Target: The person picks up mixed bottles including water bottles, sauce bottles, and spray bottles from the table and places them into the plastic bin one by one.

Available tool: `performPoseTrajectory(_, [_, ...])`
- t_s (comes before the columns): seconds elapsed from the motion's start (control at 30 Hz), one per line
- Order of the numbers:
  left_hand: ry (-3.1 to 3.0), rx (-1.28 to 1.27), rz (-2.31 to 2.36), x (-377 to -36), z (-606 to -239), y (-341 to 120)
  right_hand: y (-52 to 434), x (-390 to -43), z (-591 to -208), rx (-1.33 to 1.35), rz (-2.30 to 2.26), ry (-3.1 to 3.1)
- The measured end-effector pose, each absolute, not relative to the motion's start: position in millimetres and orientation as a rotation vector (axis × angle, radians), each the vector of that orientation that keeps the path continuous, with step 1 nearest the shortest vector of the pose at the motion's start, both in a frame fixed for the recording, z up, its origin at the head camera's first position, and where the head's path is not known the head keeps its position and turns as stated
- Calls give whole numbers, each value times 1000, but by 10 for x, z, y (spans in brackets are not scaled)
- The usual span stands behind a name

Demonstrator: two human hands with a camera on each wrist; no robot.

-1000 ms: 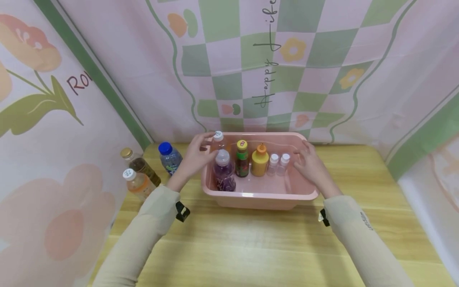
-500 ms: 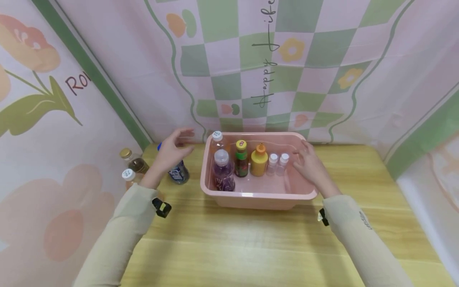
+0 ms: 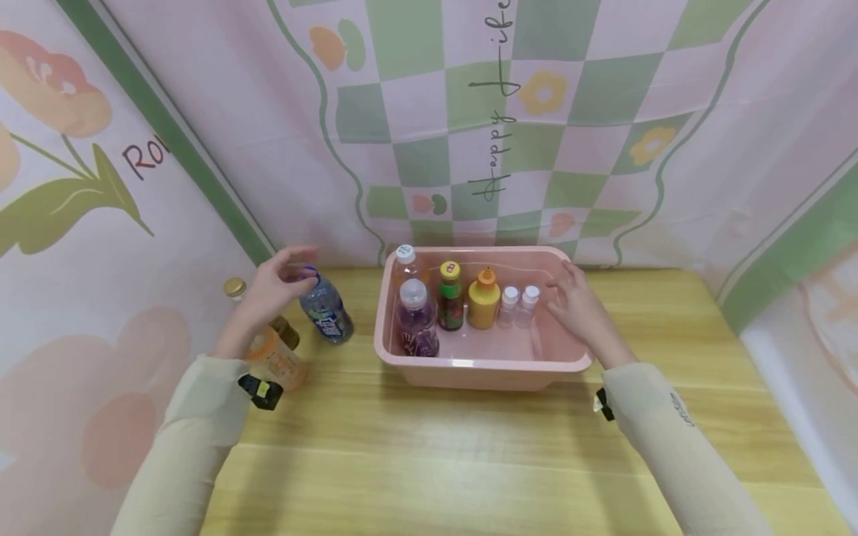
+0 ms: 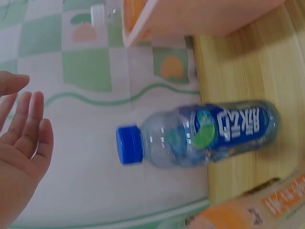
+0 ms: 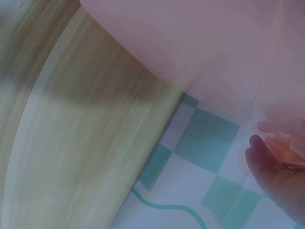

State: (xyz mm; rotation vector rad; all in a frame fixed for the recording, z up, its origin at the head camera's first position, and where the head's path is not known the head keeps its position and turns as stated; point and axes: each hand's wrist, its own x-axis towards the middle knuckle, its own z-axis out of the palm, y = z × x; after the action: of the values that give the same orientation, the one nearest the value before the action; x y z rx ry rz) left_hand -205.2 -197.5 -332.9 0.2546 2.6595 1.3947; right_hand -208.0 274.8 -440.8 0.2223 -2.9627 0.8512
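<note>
My left hand (image 3: 268, 296) hovers over bottles standing left of a pink plastic basin (image 3: 489, 365), fingers loosely bent and holding nothing. Closest to it is a clear bottle (image 3: 327, 311) with a blue cap, upright on the table; the left wrist view shows a gap between that hand (image 4: 24, 148) and the blue cap (image 4: 129, 145). Partly under the left forearm stand an orange drink bottle (image 3: 284, 366) and a gold-capped bottle (image 3: 234, 287) with dark liquid. My right hand (image 3: 582, 311) holds the basin's right rim; its fingers are partly cut off in the right wrist view.
Inside the basin stand a purple drink bottle (image 3: 418, 327), a white-capped orange bottle (image 3: 406, 268), a yellow-capped dark bottle (image 3: 452, 307), a yellow squeeze bottle (image 3: 484, 304) and two small white-capped bottles (image 3: 528, 307). A patterned curtain (image 3: 462, 149) hangs behind the wooden table (image 3: 462, 454).
My left hand has moved left, away from the bottles in the basin, past the blue-capped bottle, which is now largely uncovered. The right hand stays at the rim.
</note>
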Motion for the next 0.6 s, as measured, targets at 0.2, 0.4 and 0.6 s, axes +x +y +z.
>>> performPoseTrajectory(0.2, [2699, 266, 1284, -2008, -3354, -2166, 2763, -2089, -4429, 226, 855, -2973])
performPoseTrajectory(0.4, [2745, 237, 1241, -1945, -3401, -2357, 2764, -2085, -4426, 227, 846, -2958])
performPoseTrajectory(0.6, [2750, 153, 1247, -1884, -3457, -2519, 2757, -2081, -4426, 228, 847, -2953])
